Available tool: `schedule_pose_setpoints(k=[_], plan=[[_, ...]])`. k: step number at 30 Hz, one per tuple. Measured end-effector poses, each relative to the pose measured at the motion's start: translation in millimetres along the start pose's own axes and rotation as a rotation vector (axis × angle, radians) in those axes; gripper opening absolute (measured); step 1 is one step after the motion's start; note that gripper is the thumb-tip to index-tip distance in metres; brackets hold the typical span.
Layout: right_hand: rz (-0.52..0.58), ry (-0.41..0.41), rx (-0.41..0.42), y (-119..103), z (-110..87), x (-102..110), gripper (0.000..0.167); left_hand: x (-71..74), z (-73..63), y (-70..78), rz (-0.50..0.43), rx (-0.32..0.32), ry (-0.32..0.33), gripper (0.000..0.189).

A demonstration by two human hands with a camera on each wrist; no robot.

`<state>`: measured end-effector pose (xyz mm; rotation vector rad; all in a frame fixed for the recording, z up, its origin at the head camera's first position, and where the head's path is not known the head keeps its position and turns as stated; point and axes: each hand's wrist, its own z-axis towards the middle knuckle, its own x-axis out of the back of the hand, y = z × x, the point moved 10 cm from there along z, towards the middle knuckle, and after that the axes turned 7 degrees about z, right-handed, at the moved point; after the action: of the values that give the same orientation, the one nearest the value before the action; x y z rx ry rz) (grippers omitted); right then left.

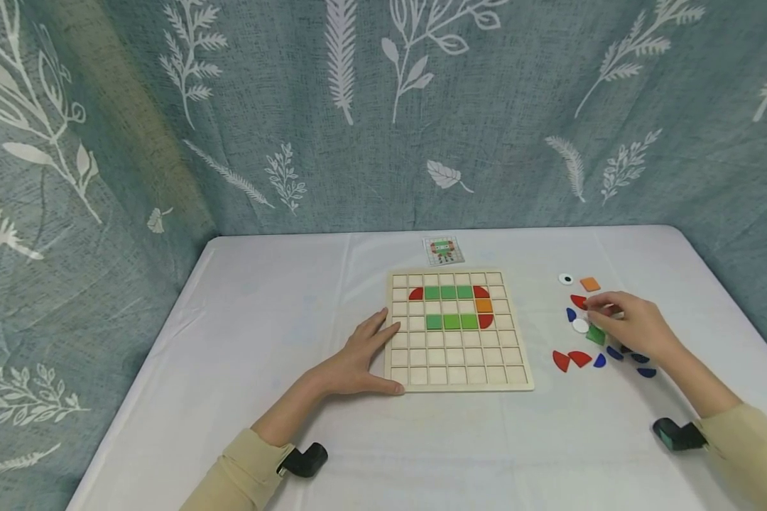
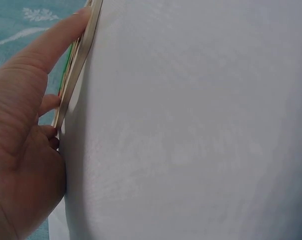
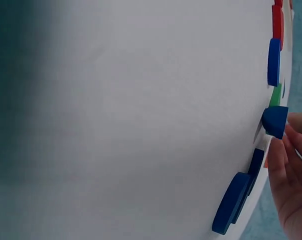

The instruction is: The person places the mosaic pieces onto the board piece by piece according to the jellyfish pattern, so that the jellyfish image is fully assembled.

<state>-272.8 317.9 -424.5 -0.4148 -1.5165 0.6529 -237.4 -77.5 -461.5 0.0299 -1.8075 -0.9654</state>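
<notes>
The left hand (image 1: 358, 358) rests spread at the left edge of a pale wooden grid board (image 1: 454, 358). Its thumb is by the lower left corner, and its fingertips touch the edge further up. Green squares (image 1: 447, 292), red quarter-circle pieces (image 1: 481, 292) and an orange square (image 1: 483, 305) sit in the board's cells. The right hand (image 1: 633, 326) is over loose pieces right of the board, thumb and fingers pinching the edge of a red quarter-circle piece (image 1: 578, 301). In the right wrist view, a blue piece (image 3: 275, 121) partly hides the fingertips.
Around the right hand lie another orange square (image 1: 590, 284), white discs (image 1: 580, 326), a green piece (image 1: 595, 335), several blue pieces (image 1: 646, 372) and more red pieces (image 1: 560, 361). Behind the board lies a small pattern card (image 1: 443, 250). A patterned curtain (image 1: 371, 177) hangs behind the table.
</notes>
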Motion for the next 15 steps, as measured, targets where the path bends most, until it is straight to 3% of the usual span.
schedule_pose_setpoints(k=[4, 8, 15], plan=[[0.000, 0.020, -0.029, 5, 7.8, 2, 0.036, -0.4, 0.0, -0.2, 0.000, -0.002, -0.001, 0.104], [-0.006, -0.011, -0.057, 8, 13.0, -1, 0.039, -1.3, 0.7, -0.6, -0.002, -0.002, -0.009, 0.104], [-0.011, -0.052, -0.034, 3, 17.7, -7, 0.034, -0.2, 0.6, 1.0, -0.005, -0.003, -0.005, 0.104]])
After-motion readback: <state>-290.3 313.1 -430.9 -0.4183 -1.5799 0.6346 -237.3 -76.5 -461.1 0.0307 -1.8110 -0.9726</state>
